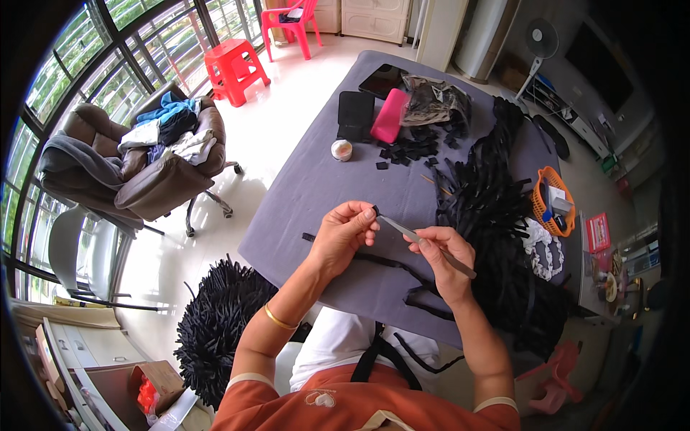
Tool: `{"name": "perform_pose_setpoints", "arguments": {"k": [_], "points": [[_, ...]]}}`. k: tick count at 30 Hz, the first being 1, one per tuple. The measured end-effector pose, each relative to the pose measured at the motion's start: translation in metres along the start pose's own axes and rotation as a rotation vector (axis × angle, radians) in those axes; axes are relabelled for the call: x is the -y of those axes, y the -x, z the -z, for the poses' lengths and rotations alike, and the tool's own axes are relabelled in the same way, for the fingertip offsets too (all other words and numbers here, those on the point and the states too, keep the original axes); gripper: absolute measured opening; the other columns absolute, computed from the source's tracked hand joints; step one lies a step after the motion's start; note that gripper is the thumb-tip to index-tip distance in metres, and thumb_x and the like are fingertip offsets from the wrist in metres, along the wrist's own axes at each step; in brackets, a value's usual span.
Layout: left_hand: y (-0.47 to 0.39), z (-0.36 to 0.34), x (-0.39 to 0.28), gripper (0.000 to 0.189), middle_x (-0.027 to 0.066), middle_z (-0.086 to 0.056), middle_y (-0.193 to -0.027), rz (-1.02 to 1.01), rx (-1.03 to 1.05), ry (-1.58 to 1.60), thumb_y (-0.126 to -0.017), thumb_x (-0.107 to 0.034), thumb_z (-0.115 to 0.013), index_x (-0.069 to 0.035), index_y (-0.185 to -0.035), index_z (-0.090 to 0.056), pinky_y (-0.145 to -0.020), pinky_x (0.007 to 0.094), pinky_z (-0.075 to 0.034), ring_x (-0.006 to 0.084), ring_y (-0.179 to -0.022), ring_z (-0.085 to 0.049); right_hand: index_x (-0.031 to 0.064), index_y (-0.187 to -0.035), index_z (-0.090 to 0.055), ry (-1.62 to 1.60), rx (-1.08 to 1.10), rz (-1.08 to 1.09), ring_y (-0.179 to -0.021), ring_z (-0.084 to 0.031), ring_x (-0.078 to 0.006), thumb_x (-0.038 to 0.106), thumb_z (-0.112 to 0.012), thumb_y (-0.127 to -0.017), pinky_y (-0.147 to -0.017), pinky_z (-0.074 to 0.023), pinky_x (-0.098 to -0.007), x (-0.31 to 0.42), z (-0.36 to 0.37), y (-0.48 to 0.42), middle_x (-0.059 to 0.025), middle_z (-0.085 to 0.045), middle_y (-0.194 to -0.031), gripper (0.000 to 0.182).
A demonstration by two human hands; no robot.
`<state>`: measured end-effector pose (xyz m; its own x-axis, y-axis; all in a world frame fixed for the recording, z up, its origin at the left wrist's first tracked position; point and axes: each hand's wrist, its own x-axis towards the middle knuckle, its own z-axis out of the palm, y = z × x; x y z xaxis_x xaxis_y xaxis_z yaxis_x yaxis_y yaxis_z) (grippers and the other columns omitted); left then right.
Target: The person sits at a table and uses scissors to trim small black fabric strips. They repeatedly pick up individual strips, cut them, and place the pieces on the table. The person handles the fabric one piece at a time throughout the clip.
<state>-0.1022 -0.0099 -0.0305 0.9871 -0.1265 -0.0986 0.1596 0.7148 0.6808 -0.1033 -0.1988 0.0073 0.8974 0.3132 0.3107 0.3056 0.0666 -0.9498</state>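
Note:
My left hand (pixel 345 237) pinches a small black fabric piece (pixel 375 210) between thumb and forefinger, above the grey cloth-covered table (pixel 302 188). My right hand (pixel 444 258) grips a slim, pointed metal tool (pixel 396 223) that looks like tweezers. Its tip meets or nearly meets the black piece; whether it grips it cannot be made out. Below my hands a black strap (pixel 391 262) runs across the table towards the near edge. A large heap of black straps (pixel 480 199) lies just right of my right hand. Short cut black pieces (pixel 412 146) are scattered farther back.
Beyond my hands are a small round tub (pixel 342 150), a black case (pixel 356 110), a pink case (pixel 389 116) and a clear plastic bag (pixel 447 102). An orange basket (pixel 537 202) stands at the right edge. A thick bundle of black strands (pixel 226 323) sits by my left arm.

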Motion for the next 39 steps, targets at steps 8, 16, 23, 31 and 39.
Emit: {"name": "perform_pose_setpoints", "arguments": {"k": [8, 16, 23, 31, 39], "points": [[0.000, -0.004, 0.001, 0.010, 0.0024, -0.057, -0.070, -0.014, -0.025, -0.031, -0.080, -0.013, -0.059, -0.003, -0.081, -0.057, -0.054, 0.0182, -0.044, 0.0071, -0.059, -0.052, -0.0045, -0.091, -0.055, -0.020, -0.003, 0.036, -0.072, -0.059, -0.0121, 0.003, -0.053, -0.082, -0.067, -0.0480, -0.0216, -0.002, -0.001, 0.000, -0.0126, -0.062, -0.082, 0.012], [0.000, -0.001, 0.000, 0.009, 0.0024, -0.056, -0.071, 0.007, -0.030, -0.040, -0.081, -0.012, -0.058, -0.003, -0.080, -0.056, -0.055, 0.0173, -0.043, 0.0073, -0.059, -0.052, -0.0044, -0.088, -0.056, -0.015, -0.063, 0.036, -0.072, -0.058, -0.0123, 0.001, -0.055, -0.080, -0.067, -0.0475, -0.0223, -0.003, 0.005, -0.002, -0.0125, -0.062, -0.082, 0.010], [0.000, 0.000, -0.002, 0.013, 0.0048, -0.058, -0.077, 0.038, -0.007, 0.042, -0.083, -0.010, -0.055, 0.001, -0.089, -0.056, -0.061, 0.0180, -0.046, 0.0081, -0.064, -0.054, 0.0007, -0.083, -0.058, 0.475, 0.118, 0.594, -0.070, -0.058, -0.0230, -0.009, -0.061, -0.068, -0.062, -0.0473, -0.0285, -0.001, 0.002, -0.010, -0.0130, -0.060, -0.086, 0.018], [0.001, -0.001, -0.003, 0.016, 0.0048, -0.059, -0.079, 0.058, 0.013, 0.054, -0.083, -0.011, -0.054, 0.003, -0.093, -0.056, -0.062, 0.0173, -0.048, 0.0077, -0.066, -0.056, 0.0022, -0.083, -0.060, 0.659, 0.189, 0.735, -0.069, -0.055, -0.0227, -0.007, -0.064, -0.058, -0.058, -0.0480, -0.0285, -0.001, -0.001, -0.008, -0.0127, -0.057, -0.092, 0.026], [0.000, 0.001, -0.002, 0.016, 0.0047, -0.060, -0.078, 0.089, 0.013, 0.051, -0.083, -0.011, -0.054, 0.002, -0.092, -0.057, -0.061, 0.0172, -0.048, 0.0076, -0.063, -0.056, 0.0042, -0.085, -0.061, 0.761, 0.228, 0.766, -0.070, -0.054, -0.0217, -0.002, -0.063, -0.062, -0.059, -0.0484, -0.0276, 0.000, 0.000, -0.006, -0.0125, -0.056, -0.094, 0.024]]}}
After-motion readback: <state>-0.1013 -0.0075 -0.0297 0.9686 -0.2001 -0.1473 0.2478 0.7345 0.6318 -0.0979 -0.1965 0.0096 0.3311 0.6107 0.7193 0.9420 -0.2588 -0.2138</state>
